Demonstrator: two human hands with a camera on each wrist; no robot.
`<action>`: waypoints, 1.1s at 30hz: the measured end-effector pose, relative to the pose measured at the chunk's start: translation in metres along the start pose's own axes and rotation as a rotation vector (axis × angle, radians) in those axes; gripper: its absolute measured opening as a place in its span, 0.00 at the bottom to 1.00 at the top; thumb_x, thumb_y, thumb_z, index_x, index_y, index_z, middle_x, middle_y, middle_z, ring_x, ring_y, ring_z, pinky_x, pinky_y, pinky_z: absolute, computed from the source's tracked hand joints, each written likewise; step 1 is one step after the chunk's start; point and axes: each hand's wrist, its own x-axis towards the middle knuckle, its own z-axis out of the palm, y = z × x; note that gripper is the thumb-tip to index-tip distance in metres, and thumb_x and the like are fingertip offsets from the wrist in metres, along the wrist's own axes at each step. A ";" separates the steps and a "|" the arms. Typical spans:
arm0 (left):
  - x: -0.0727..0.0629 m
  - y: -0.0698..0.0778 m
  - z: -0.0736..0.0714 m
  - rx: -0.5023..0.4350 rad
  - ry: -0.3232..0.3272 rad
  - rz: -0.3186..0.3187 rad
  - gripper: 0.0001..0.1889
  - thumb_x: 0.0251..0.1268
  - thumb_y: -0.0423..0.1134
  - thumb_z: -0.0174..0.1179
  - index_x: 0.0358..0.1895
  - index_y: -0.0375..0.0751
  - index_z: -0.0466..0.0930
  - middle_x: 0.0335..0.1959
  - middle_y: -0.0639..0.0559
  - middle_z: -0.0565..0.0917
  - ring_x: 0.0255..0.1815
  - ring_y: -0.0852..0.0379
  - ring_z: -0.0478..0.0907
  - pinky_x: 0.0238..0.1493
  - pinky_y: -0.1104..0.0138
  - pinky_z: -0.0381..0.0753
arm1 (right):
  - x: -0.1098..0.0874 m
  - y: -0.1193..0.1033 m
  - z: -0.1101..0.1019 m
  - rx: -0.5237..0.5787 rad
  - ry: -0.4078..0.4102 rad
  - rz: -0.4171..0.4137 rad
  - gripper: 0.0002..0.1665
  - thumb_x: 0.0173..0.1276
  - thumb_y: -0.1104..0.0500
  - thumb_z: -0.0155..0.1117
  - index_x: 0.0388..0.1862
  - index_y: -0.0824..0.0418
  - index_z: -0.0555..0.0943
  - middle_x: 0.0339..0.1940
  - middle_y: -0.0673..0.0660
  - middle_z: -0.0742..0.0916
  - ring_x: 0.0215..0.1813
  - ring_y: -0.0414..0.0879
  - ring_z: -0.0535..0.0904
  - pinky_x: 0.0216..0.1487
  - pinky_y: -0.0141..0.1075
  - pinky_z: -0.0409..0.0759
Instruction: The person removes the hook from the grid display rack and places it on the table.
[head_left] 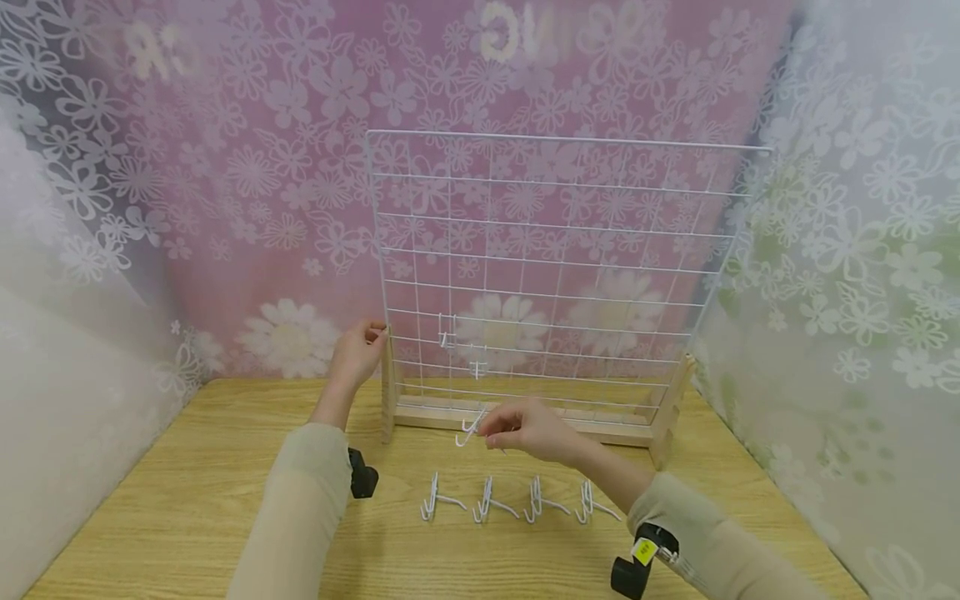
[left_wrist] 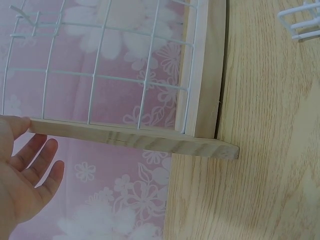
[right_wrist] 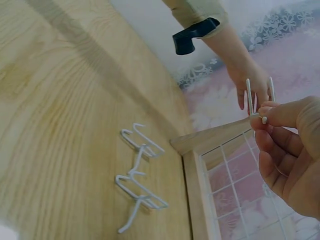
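My left hand (head_left: 358, 354) pinches the top of the left wooden post (left_wrist: 135, 138) between thumb and fingers, at the side of a white wire grid rack (head_left: 570, 141). Thumb and index finger of my right hand (head_left: 528, 429) grip a white wire hook (right_wrist: 249, 97) by one end, its two prongs pointing away from the fingers. That hook is held low in front of the rack's wooden base (head_left: 435, 413). Two white hooks hang on the lower left of the grid, an upper one (head_left: 445, 339) and a lower one (head_left: 477, 368).
Several more white hooks (head_left: 432, 504) lie in a row on the wood-grain table (head_left: 172, 500), before the rack. Flower-patterned curtains (head_left: 247, 208) enclose the back and both sides. A black wrist camera (head_left: 363, 475) sits on each forearm.
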 end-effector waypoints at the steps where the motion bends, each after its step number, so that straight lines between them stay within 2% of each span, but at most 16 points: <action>1: 0.000 0.000 0.000 -0.001 -0.003 -0.001 0.17 0.72 0.44 0.46 0.57 0.39 0.71 0.50 0.37 0.76 0.50 0.42 0.73 0.44 0.53 0.74 | -0.001 0.002 0.002 0.009 -0.004 -0.002 0.09 0.62 0.66 0.62 0.41 0.67 0.83 0.36 0.56 0.85 0.34 0.45 0.80 0.32 0.32 0.77; 5: 0.000 0.001 -0.001 -0.007 -0.008 -0.006 0.17 0.72 0.44 0.46 0.57 0.39 0.70 0.50 0.38 0.76 0.50 0.42 0.73 0.44 0.53 0.74 | -0.003 0.008 0.011 0.036 -0.019 -0.006 0.08 0.62 0.67 0.62 0.41 0.68 0.82 0.36 0.57 0.85 0.34 0.47 0.80 0.33 0.32 0.77; 10: 0.001 0.002 -0.001 -0.013 -0.006 -0.004 0.17 0.72 0.43 0.46 0.56 0.38 0.70 0.48 0.39 0.77 0.49 0.43 0.73 0.44 0.54 0.74 | -0.007 0.013 0.023 0.054 -0.024 0.021 0.07 0.62 0.69 0.61 0.39 0.68 0.82 0.35 0.62 0.84 0.31 0.39 0.78 0.30 0.29 0.75; 13: 0.002 0.001 -0.001 -0.016 -0.006 -0.003 0.17 0.72 0.43 0.46 0.56 0.38 0.70 0.48 0.39 0.77 0.50 0.43 0.73 0.45 0.54 0.74 | -0.009 0.019 0.032 0.075 -0.036 0.030 0.07 0.62 0.69 0.61 0.39 0.69 0.81 0.34 0.64 0.84 0.32 0.42 0.78 0.31 0.29 0.75; 17: 0.001 0.000 -0.001 -0.021 -0.010 -0.011 0.17 0.72 0.44 0.46 0.57 0.39 0.70 0.48 0.39 0.77 0.50 0.43 0.73 0.45 0.54 0.74 | -0.012 0.028 0.043 0.069 -0.048 0.069 0.07 0.62 0.66 0.62 0.38 0.67 0.81 0.34 0.59 0.84 0.33 0.45 0.78 0.32 0.31 0.76; 22: 0.001 0.000 -0.001 -0.021 -0.009 -0.017 0.17 0.72 0.44 0.46 0.57 0.40 0.70 0.49 0.39 0.76 0.50 0.43 0.73 0.44 0.54 0.74 | -0.016 0.033 0.056 0.047 -0.050 0.088 0.06 0.61 0.66 0.63 0.36 0.68 0.82 0.31 0.55 0.84 0.29 0.36 0.75 0.30 0.26 0.72; 28: 0.002 0.000 -0.001 -0.018 -0.009 -0.021 0.17 0.72 0.44 0.46 0.56 0.40 0.70 0.49 0.39 0.76 0.50 0.43 0.73 0.45 0.54 0.74 | -0.020 0.035 0.065 0.119 -0.046 0.126 0.05 0.60 0.67 0.64 0.34 0.68 0.83 0.30 0.54 0.84 0.29 0.37 0.75 0.28 0.27 0.70; 33: 0.003 -0.002 0.000 -0.027 -0.011 -0.028 0.17 0.72 0.45 0.46 0.57 0.40 0.70 0.50 0.40 0.76 0.51 0.44 0.72 0.45 0.54 0.74 | -0.022 0.039 0.075 0.129 -0.039 0.145 0.04 0.59 0.67 0.64 0.33 0.67 0.83 0.29 0.53 0.84 0.29 0.37 0.75 0.29 0.27 0.71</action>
